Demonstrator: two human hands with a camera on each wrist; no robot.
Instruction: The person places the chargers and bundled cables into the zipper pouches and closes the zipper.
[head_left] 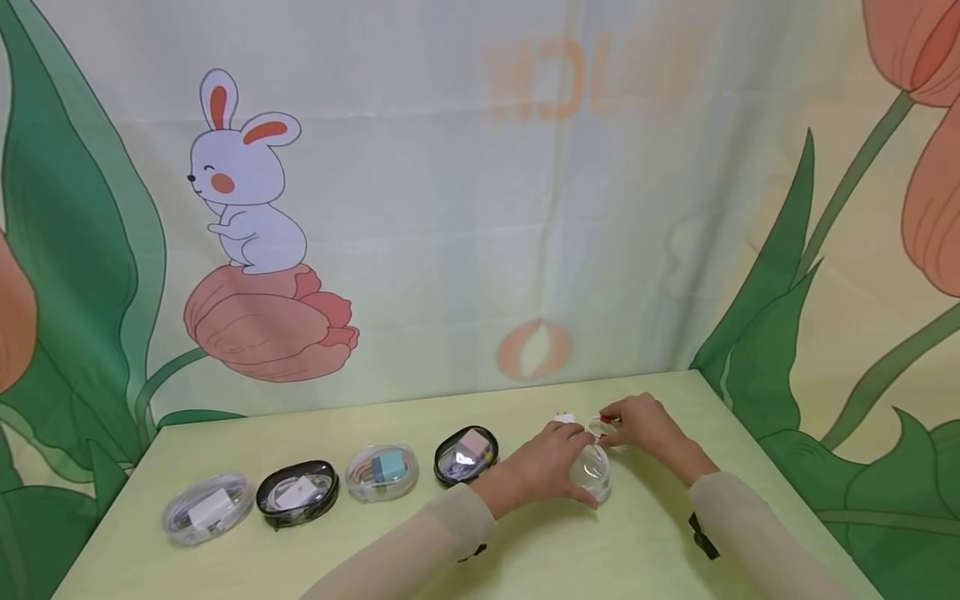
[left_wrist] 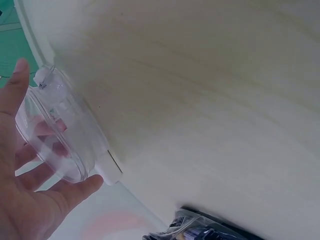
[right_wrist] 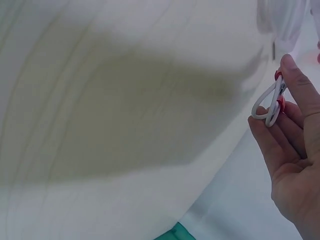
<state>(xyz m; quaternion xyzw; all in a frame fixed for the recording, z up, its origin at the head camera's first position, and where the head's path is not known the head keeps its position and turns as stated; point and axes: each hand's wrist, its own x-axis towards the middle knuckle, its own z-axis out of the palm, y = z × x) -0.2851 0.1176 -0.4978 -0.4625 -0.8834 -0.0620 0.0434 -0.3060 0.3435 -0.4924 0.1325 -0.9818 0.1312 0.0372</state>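
My left hand (head_left: 542, 465) holds a clear oval plastic case (head_left: 592, 473) near the right side of the table. In the left wrist view the fingers and thumb spread round the clear case's rim (left_wrist: 75, 150), and the inside looks see-through. Beyond it a white charger plug (head_left: 564, 418) stands on the table, partly hidden by the hand. My right hand (head_left: 651, 430), just right of the case, pinches a small looped white cable (right_wrist: 270, 107) with red parts between thumb and fingers.
To the left, several closed cases form a row: a clear one with a white plug (head_left: 208, 508), a black-rimmed one (head_left: 297, 493), a clear one with a blue plug (head_left: 382, 472), and a black-rimmed one with a pink plug (head_left: 466, 456). A printed curtain (head_left: 420, 250) hangs behind the table.
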